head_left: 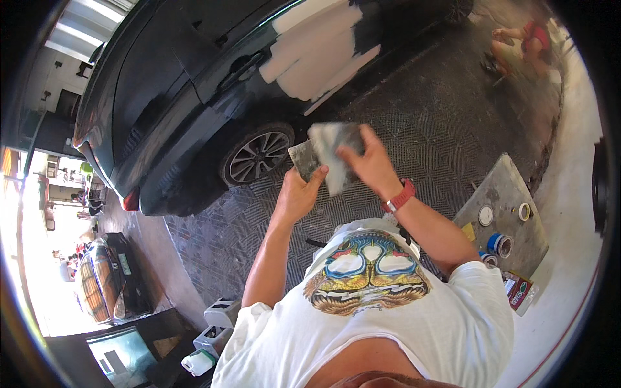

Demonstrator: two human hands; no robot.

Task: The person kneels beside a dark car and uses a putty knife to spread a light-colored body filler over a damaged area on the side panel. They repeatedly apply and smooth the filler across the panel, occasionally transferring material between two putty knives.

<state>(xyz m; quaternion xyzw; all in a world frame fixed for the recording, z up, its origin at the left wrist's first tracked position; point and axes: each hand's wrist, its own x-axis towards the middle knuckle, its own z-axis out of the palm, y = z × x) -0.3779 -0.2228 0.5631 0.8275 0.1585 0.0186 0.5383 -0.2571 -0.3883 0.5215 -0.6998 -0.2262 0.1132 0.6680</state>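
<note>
In front of my chest, my left hand (pixel 301 197) is closed around the lower edge of a flat, speckled grey piece (pixel 303 160), its thumb pressed on the near face. My right hand (pixel 372 167), with a red watch on the wrist, grips a pale grey sheet (pixel 331 155) that overlaps this piece. Motion smears the sheet, so its exact kind cannot be made out. Beyond my hands stands a dark car (pixel 187 90), and broad beige filler patches (pixel 317 48) cover part of its side. The car's wheel (pixel 260 157) is just left of my hands.
On my right is a grey board (pixel 501 187) bearing a white lid (pixel 485 215), a roll of tape (pixel 524 211) and blue-banded cans (pixel 501 245). White plastic jugs (pixel 199 362) stand at lower left. Another person (pixel 533 45) sits low at the far right. The floor (pixel 414 123) is dark and textured.
</note>
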